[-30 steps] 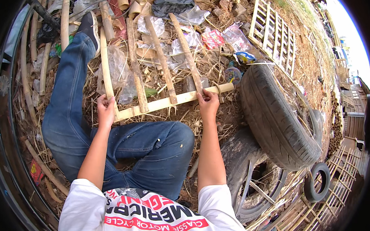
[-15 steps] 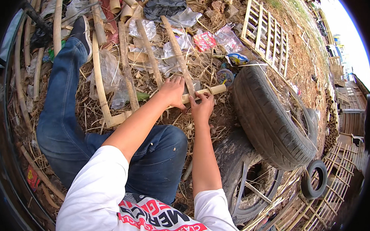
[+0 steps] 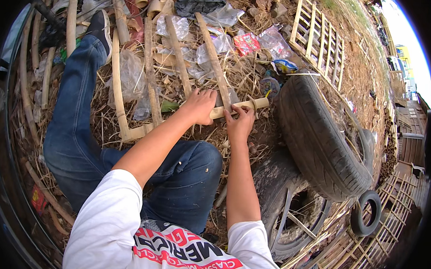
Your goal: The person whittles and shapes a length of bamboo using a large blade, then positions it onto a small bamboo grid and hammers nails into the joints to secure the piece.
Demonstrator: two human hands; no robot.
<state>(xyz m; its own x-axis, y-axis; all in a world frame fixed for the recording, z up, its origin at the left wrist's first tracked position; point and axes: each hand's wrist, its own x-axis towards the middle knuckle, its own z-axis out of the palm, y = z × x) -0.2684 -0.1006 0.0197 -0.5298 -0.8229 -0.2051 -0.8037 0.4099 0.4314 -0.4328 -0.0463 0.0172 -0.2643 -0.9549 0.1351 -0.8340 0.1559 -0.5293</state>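
Two hands steady a bamboo frame on littered ground.

Left hand (image 3: 198, 106) and right hand (image 3: 239, 124) grasp the bamboo crossbar (image 3: 236, 106) beside a tyre (image 3: 321, 139) (joint-fixing step, apparently); next calls for firm holding.

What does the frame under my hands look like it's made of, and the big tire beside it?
The frame looks like split bamboo: pale tan, unpainted slats, matte and dry, with node-like bands. Both the left hand and right hand rest on its crossbar. The tire looks like black rubber, dull and dusty, with grooved tread.
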